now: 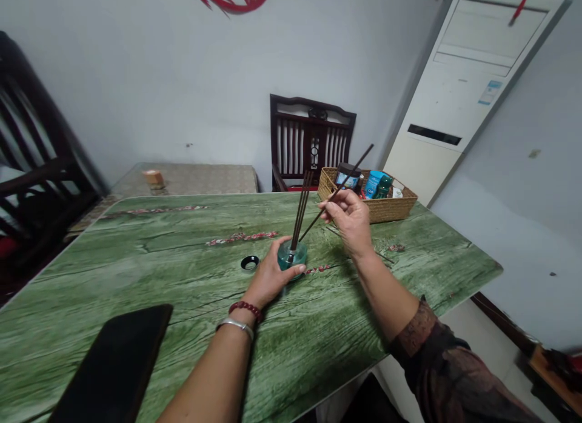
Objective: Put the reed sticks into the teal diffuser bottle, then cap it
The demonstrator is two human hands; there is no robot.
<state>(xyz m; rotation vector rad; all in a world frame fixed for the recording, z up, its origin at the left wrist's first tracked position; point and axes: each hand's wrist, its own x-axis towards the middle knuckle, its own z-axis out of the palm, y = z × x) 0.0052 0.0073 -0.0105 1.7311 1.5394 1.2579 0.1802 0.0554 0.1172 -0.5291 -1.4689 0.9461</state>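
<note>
My left hand (271,270) is wrapped round a small teal glass diffuser bottle (291,253) standing on the green table. Several dark reed sticks (302,208) rise from the bottle's neck, leaning slightly right. Between the thumb and fingers of my right hand (349,220) is one more dark reed stick (361,159), held at a slant. Its lower end is close to the bottle's mouth; whether it touches, I cannot tell. A black ring-shaped cap (250,263) lies just left of my left hand. Partly hidden behind my right wrist, thin sticks (384,258) lie on the tabletop.
The green wood-patterned table (182,265) carries a wicker basket (391,209) of bottles and packets at the back right. A dark flat board (116,362) lies at front left. An orange box (153,179) sits on a surface behind. A dark wooden chair (313,123) stands beyond.
</note>
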